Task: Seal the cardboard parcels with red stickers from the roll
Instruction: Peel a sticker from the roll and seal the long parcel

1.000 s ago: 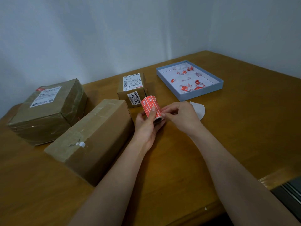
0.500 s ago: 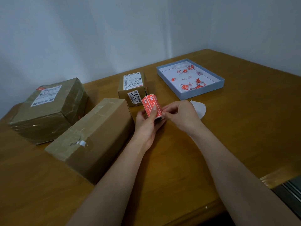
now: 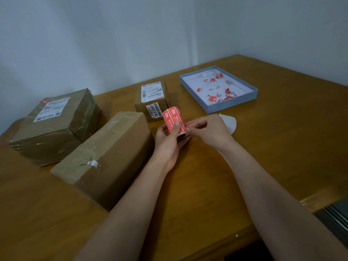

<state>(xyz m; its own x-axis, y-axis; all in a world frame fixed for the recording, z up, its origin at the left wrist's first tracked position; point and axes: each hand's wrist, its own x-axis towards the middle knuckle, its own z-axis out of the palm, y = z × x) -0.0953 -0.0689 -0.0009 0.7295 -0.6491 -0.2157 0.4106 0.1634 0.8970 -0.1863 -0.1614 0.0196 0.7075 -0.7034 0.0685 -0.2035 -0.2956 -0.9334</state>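
Observation:
My left hand [image 3: 167,142] holds the red sticker roll [image 3: 173,119] above the middle of the table, thumb pressed on its face. My right hand [image 3: 209,130] pinches at the roll's right edge with thumb and forefinger. A long brown cardboard parcel [image 3: 105,155] lies just left of my hands. A taped parcel with a white label [image 3: 54,125] sits at the far left. A small labelled parcel [image 3: 152,99] stands right behind the roll.
A shallow blue-rimmed tray [image 3: 252,96] with several crumpled red sticker scraps sits at the back right. A white backing paper piece [image 3: 228,123] lies beyond my right hand. The wooden table [image 3: 282,147] meets walls behind; its front edge is near my elbows.
Both hands stay on the roll with hardly any movement. The view has shifted slightly; nothing has been peeled off or put down.

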